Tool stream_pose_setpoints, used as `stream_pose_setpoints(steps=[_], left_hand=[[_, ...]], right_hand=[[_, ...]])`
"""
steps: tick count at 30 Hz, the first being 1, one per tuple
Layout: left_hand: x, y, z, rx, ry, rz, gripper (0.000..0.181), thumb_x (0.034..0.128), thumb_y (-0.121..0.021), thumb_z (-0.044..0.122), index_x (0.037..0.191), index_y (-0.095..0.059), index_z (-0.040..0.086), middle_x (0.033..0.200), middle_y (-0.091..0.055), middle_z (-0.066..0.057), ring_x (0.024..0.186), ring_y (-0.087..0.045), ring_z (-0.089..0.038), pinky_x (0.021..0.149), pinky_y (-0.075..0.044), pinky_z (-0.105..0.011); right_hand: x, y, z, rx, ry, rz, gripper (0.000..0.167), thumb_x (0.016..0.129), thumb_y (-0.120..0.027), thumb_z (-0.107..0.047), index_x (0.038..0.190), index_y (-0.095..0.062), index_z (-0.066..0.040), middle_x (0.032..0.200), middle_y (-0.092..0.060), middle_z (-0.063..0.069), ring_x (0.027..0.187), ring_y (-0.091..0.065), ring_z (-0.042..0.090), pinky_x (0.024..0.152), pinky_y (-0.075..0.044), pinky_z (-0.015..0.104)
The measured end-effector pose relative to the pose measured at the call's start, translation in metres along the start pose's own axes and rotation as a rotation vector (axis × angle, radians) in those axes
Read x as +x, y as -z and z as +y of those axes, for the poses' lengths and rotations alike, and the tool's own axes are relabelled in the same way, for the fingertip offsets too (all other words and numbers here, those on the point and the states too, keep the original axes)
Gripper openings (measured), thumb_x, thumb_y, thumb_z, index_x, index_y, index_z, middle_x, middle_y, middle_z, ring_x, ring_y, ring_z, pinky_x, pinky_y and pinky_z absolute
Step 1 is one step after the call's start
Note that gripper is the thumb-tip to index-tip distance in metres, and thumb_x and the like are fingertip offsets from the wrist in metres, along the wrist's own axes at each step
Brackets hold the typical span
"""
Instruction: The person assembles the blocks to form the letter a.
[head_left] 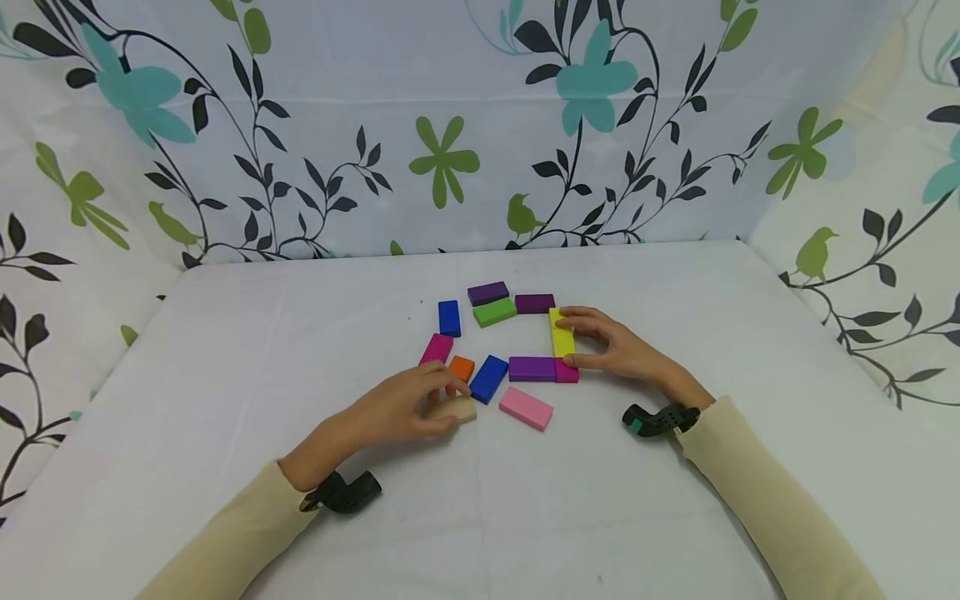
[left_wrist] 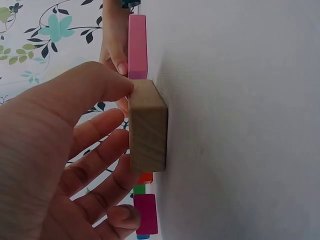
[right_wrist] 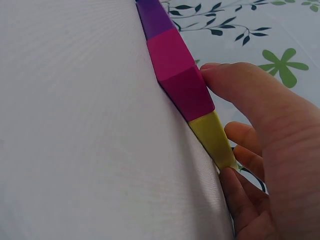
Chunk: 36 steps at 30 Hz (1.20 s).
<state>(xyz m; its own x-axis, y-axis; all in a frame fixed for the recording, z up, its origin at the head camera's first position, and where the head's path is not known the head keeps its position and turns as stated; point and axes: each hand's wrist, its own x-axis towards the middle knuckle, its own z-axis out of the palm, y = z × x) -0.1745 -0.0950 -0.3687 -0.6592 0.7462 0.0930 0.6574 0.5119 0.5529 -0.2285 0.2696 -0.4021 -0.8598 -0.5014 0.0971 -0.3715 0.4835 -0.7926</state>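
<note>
I'm watching a loose ring of coloured blocks on the white table [head_left: 300, 333], and I'd call it well along but not closed. The right side looks the most finished: the yellow block [head_left: 562, 337] meets the small magenta block [head_left: 567, 372], and the purple block [head_left: 532, 369] continues that line leftward. My right hand [head_left: 618, 346] has thumb at the magenta corner and fingers at the yellow's far end, pinching the two lengthwise.

Over on the near left, my left hand [head_left: 405, 404] pinches the wooden block [head_left: 455, 408] between thumb and curled fingers, the block down on the table near the orange block [head_left: 462, 367]. That corner reads as unsettled to me: the near blue block [head_left: 489, 380] sits at a slant, and the long magenta block [head_left: 437, 348] slants too.

Far side, there's a gap between the far blue block [head_left: 448, 318] and the left dark purple block [head_left: 487, 292], with the green block [head_left: 495, 312] just nearer. The pink block [head_left: 526, 408] lies apart, nearer than the line; I'd count it as unplaced.
</note>
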Motion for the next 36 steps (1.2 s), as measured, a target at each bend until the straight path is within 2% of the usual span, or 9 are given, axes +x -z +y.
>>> stream_pose_setpoints(steps=[8, 12, 16, 24, 27, 32, 36], left_hand=[[0.0, -0.001, -0.007, -0.124, -0.019, -0.047, 0.039, 0.085, -0.076, 0.02, 0.122, -0.064, 0.012, 0.112, -0.055, -0.003, 0.088, -0.054, -0.011, 0.075, -0.052, -0.023], [-0.002, 0.003, -0.016, -0.22, -0.062, -0.109, 0.047, 0.0837, -0.076, 0.019, 0.127, -0.06, 0.012, 0.124, -0.052, -0.006, 0.092, -0.056, -0.013, 0.079, -0.052, -0.026], [-0.005, 0.008, -0.021, -0.269, -0.102, -0.17, 0.051, 0.083, -0.073, 0.013, 0.132, -0.057, 0.011, 0.133, -0.049, -0.008, 0.1, -0.054, -0.017, 0.084, -0.051, -0.029], [-0.009, 0.011, -0.023, -0.342, -0.124, -0.289, 0.065, 0.0763, -0.058, 0.004, 0.14, -0.049, 0.011, 0.143, -0.037, -0.01, 0.105, -0.048, -0.019, 0.091, -0.046, -0.034], [-0.009, 0.01, -0.025, -0.338, -0.139, -0.291, 0.065, 0.0755, -0.056, 0.003, 0.14, -0.049, 0.01, 0.147, -0.033, -0.011, 0.107, -0.049, -0.019, 0.091, -0.046, -0.035], [-0.008, 0.009, -0.025, -0.324, -0.151, -0.279, 0.06, 0.0775, -0.058, 0.001, 0.137, -0.053, 0.011, 0.146, -0.038, -0.01, 0.113, -0.048, -0.019, 0.092, -0.046, -0.033], [-0.008, 0.008, -0.024, -0.327, -0.142, -0.26, 0.055, 0.0807, -0.064, 0.004, 0.135, -0.055, 0.01, 0.143, -0.041, -0.011, 0.105, -0.052, -0.018, 0.089, -0.048, -0.031]], right_hand=[[0.0, 0.0, -0.001, 0.003, -0.002, -0.001, 0.058, 0.088, -0.071, -0.014, 0.14, -0.05, -0.004, 0.155, -0.031, 0.013, 0.143, -0.028, 0.035, 0.114, -0.025, 0.056], [0.0, 0.0, -0.001, -0.002, -0.001, 0.003, 0.057, 0.088, -0.071, -0.014, 0.14, -0.05, -0.003, 0.155, -0.031, 0.013, 0.142, -0.029, 0.036, 0.113, -0.026, 0.056], [0.0, 0.001, -0.002, -0.007, -0.001, 0.004, 0.056, 0.088, -0.071, -0.014, 0.14, -0.051, -0.003, 0.155, -0.031, 0.014, 0.143, -0.027, 0.036, 0.113, -0.026, 0.056], [0.0, 0.002, -0.005, -0.001, 0.002, 0.005, 0.058, 0.087, -0.072, -0.014, 0.139, -0.051, -0.002, 0.155, -0.032, 0.014, 0.143, -0.027, 0.036, 0.114, -0.025, 0.055], [0.0, 0.002, -0.005, -0.005, -0.002, 0.004, 0.057, 0.088, -0.072, -0.015, 0.139, -0.051, -0.003, 0.155, -0.032, 0.014, 0.143, -0.027, 0.036, 0.114, -0.025, 0.055], [0.0, 0.003, -0.006, -0.002, -0.005, -0.003, 0.056, 0.088, -0.072, -0.014, 0.139, -0.051, -0.003, 0.155, -0.031, 0.014, 0.143, -0.026, 0.036, 0.114, -0.024, 0.056], [0.0, 0.002, -0.006, 0.006, -0.009, -0.003, 0.057, 0.088, -0.072, -0.014, 0.14, -0.05, -0.003, 0.155, -0.031, 0.014, 0.144, -0.025, 0.035, 0.114, -0.024, 0.055]])
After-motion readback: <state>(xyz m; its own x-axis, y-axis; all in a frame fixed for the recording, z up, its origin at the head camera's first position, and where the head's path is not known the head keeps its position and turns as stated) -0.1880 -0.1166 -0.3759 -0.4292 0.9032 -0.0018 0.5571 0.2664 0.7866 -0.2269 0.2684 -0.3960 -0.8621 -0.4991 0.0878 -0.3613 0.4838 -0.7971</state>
